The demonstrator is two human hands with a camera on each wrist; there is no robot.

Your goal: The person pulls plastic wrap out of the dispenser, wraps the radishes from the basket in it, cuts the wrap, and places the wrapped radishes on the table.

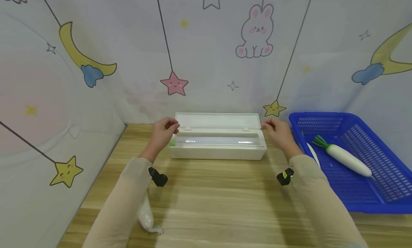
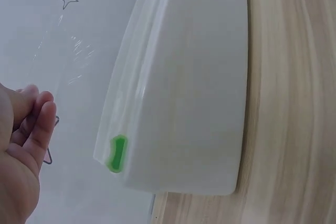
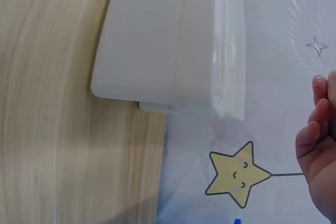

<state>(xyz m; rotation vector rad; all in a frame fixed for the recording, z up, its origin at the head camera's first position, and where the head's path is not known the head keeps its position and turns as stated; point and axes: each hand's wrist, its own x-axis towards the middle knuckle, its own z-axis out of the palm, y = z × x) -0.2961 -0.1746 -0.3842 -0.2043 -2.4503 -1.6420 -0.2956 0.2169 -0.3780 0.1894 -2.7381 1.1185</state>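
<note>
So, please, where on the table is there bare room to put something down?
Bare table lies in front of the white box, between the wrapped item and the right sleeve. It is crowded by the left sleeve, where that item lies; past the right sleeve, where the blue basket stands; and at the box, between the left hand and right hand.

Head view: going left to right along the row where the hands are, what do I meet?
Left hand, open white box, right hand, blue basket with a white radish inside.
</note>
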